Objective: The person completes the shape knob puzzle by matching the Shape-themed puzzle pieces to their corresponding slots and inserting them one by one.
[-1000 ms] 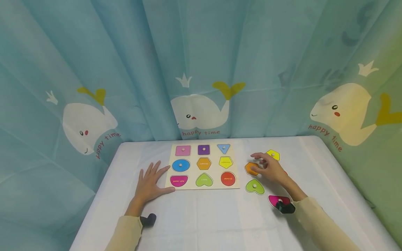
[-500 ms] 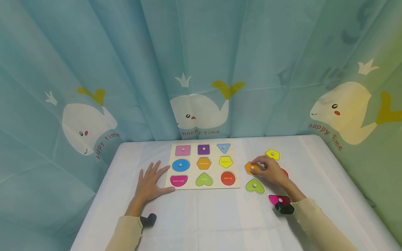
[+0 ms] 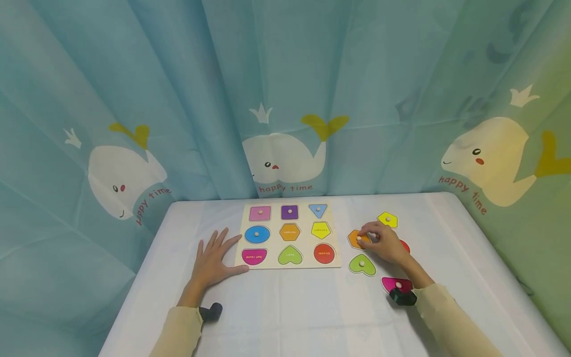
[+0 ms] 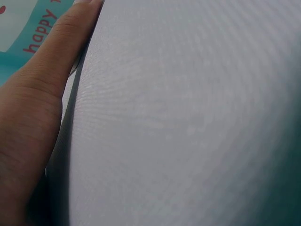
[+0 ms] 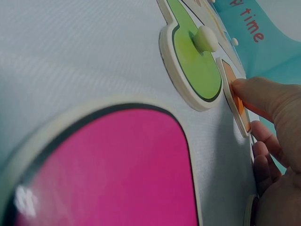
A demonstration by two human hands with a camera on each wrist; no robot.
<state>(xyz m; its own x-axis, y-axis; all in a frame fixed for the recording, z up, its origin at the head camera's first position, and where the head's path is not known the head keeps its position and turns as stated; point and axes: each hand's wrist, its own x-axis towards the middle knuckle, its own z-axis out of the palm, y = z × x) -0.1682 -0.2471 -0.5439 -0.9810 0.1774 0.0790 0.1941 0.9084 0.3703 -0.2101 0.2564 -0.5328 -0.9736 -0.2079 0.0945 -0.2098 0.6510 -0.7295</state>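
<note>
In the head view, my right hand pinches the knob of the orange hexagon puzzle piece, which lies on the table right of the puzzle board. The right wrist view shows the thumb at the orange hexagon piece, with the other fingers loosely bent. My left hand rests with spread fingers at the board's left edge, thumb at its near corner. Pink, purple, light blue and blue knobbed pieces sit in the board. Its orange, yellow, magenta, green and red spots show printed words.
Near the right hand lie a yellow pentagon, a green heart, a magenta half-round piece and a partly hidden red piece. A whale-print curtain hangs behind the white table.
My right hand has lowered onto the orange hexagon piece, and its thumb and finger have closed on the knob. The left hand and the board have stayed still.
</note>
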